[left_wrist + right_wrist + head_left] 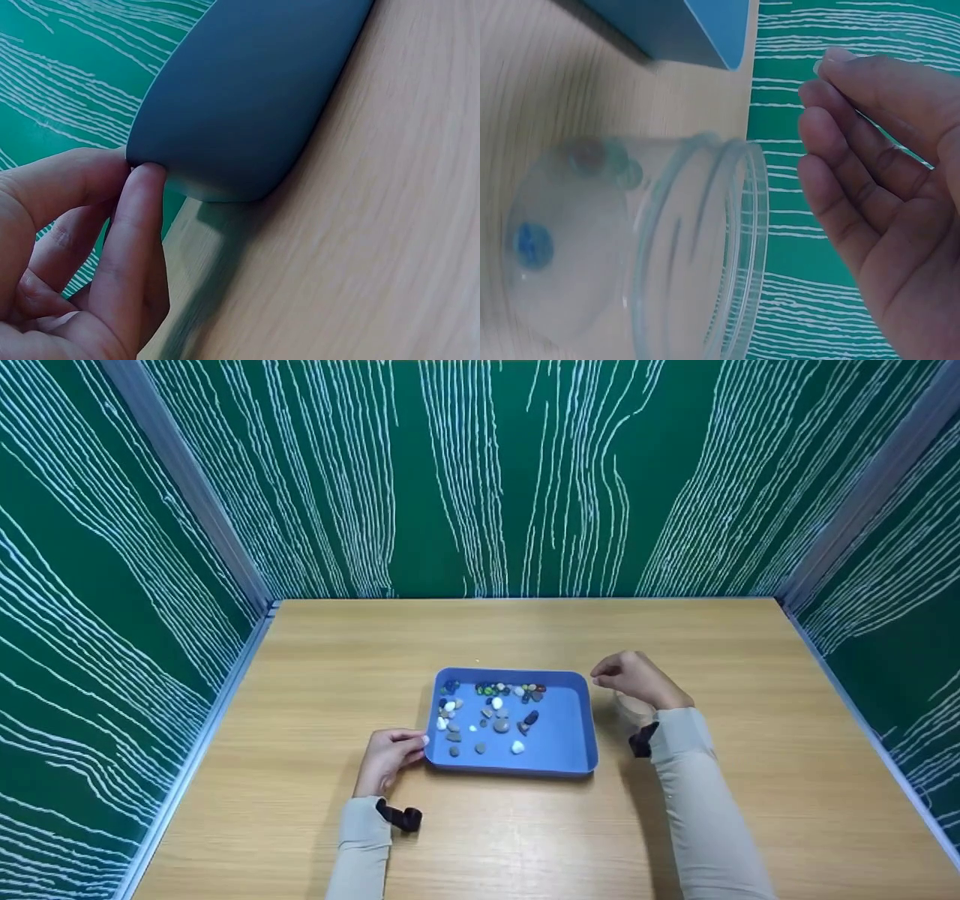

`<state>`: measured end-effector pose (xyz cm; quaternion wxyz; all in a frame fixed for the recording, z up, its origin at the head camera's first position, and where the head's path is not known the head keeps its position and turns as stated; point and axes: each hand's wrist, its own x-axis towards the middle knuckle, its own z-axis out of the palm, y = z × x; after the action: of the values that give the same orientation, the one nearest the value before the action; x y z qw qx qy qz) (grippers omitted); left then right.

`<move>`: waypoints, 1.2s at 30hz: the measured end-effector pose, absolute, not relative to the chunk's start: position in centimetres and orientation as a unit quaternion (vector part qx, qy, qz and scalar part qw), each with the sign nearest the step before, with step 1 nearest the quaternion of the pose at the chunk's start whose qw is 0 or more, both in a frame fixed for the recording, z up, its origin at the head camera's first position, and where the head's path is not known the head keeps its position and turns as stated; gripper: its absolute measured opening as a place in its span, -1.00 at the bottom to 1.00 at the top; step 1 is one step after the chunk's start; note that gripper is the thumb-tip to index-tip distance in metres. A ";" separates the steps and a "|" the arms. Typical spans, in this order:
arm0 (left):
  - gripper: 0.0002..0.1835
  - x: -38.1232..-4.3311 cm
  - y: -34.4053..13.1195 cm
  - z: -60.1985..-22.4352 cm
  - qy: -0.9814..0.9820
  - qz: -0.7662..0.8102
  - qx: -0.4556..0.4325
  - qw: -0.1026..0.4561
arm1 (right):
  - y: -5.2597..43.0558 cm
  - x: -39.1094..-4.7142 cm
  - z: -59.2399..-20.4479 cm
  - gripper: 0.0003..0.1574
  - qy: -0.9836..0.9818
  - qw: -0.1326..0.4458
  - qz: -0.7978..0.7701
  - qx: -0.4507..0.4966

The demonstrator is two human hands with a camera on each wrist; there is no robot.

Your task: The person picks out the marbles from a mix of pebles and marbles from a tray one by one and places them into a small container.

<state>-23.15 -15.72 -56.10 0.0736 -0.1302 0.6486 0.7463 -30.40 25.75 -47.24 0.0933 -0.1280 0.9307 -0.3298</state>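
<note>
In the head view, the blue tray (571, 727) lies flat on the table (465, 840), its long axis running from 9 to 3 o'clock, with stones (501, 725) and marbles (489, 689) spread mostly through its 9 and 12 o'clock parts. The left hand (390, 756) sits at its 8 o'clock, the grip pinching the rim between thumb and finger. The right hand (641, 681) hangs just off the tray's 2 o'clock corner, its fingertips drawn together; I cannot tell whether they pinch anything small. From that grip the tray's middle lies toward 8 o'clock, while the clear jar (690, 255) stands just below, toward 5 o'clock, much nearer the right hand than the left. The jar's long axis looks upright, mouth pointing up toward the right hand, and a blue marble (534, 246) shows near its base.
</note>
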 end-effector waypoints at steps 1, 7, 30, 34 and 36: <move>-0.72 -23.1 -15.7 -56.1 0.648 0.747 -0.129 0.073 | 25.6 -30.5 -47.2 -0.77 0.931 0.090 -0.326 -0.135; -0.70 -23.1 -15.7 -56.0 0.648 0.748 -0.125 0.072 | 24.5 -30.8 -47.1 -0.76 0.932 0.093 -0.321 -0.141; -0.71 -23.1 -15.7 -55.7 0.649 0.746 -0.128 0.077 | 20.9 -31.7 -47.8 -0.74 0.924 0.133 -0.336 -0.121; -0.69 -23.0 -15.7 -55.7 0.648 0.749 -0.120 0.074 | 20.4 -31.9 -47.9 -0.74 0.924 0.139 -0.332 -0.125; -0.69 -23.0 -15.7 -55.7 0.647 0.749 -0.120 0.073 | 20.3 -31.9 -48.0 -0.74 0.924 0.141 -0.333 -0.126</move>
<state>-23.01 -15.70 -55.70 0.0733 -0.1199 0.6473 0.7492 -31.93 20.31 -47.99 0.1410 -0.1259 0.9240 -0.3325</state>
